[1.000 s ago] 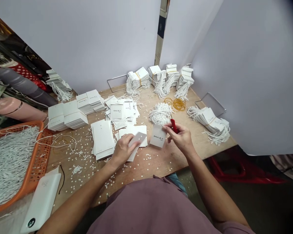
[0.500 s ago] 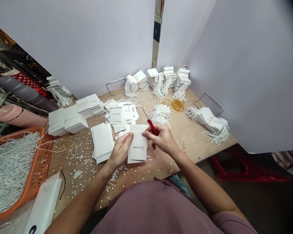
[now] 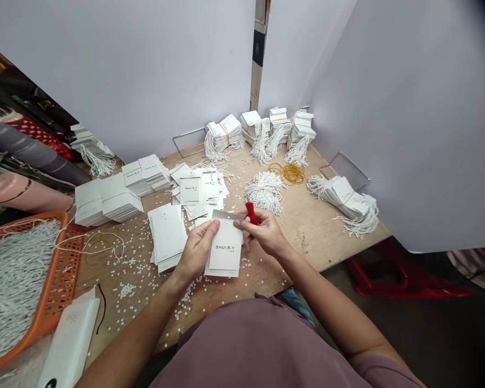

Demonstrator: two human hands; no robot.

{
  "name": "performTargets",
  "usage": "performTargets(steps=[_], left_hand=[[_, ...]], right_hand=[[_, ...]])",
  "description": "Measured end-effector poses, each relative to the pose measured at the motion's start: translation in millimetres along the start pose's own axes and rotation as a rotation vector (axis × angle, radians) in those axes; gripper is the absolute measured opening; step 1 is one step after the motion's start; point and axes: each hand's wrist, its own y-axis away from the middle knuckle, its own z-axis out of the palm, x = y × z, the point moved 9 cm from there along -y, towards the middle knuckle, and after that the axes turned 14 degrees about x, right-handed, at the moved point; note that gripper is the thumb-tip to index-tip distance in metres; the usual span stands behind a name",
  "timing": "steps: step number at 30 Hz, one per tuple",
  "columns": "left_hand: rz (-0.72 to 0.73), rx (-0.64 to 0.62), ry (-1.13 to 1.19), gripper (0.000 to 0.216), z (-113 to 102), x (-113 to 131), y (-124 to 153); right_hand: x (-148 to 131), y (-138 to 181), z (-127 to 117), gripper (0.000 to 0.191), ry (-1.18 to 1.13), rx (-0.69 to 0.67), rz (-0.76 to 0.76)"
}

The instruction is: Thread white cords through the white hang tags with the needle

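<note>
My left hand (image 3: 200, 247) pinches the left edge of white hang tags (image 3: 225, 249) printed "SHUI.B.Y", a smaller one lying over a larger one. At their upper right corner, the thumb of my right hand (image 3: 262, 231) presses on the tags. That same hand also keeps hold of a red-handled tool (image 3: 251, 213), its handle standing up between thumb and fingers; its thin metal shaft does not show clearly now. Left of my hands lies a stack of larger blank-looking tags (image 3: 167, 237). Just beyond is a loose pile of printed tags (image 3: 191, 189), and to its right a heap of white strings (image 3: 264, 191).
Banded tag bundles with strings (image 3: 224, 132) line the back. Another bundle (image 3: 345, 199) lies right, near rubber bands (image 3: 293, 173). Banded tag stacks (image 3: 119, 200) and an orange basket (image 3: 48, 302) of white strings stand left. Small white paper dots (image 3: 126, 291) litter the wooden table (image 3: 319, 237).
The tags in my hands have moved slightly down and left and tilted. The red handle has turned more upright, and its metal shaft no longer shows above the hand.
</note>
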Motion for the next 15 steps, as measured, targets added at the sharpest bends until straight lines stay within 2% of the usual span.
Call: performTargets(steps=[2, 4, 6, 11, 15], left_hand=[[-0.035, -0.001, 0.094, 0.047, 1.0, -1.7, -1.7], [-0.027, -0.013, 0.120, 0.043, 1.9, -1.2, -3.7], [-0.001, -0.025, 0.082, 0.034, 2.5, -1.3, -5.0], [0.160, 0.007, -0.061, 0.025, 1.4, 2.7, -2.3], [0.220, 0.062, -0.055, 0.023, -2.6, -1.3, -0.9]], right_hand=[[-10.2, 2.4, -0.7, 0.014, 0.048, -0.009, -0.177], [-25.8, 9.9, 1.7, 0.013, 0.137, -0.041, -0.395], [-31.8, 17.0, 4.8, 0.017, 0.205, -0.073, -0.481], [-5.7, 16.4, -0.5, 0.023, 0.220, 0.007, -0.252], [0.1, 10.4, -15.4, 0.033, 0.242, 0.068, -0.257]])
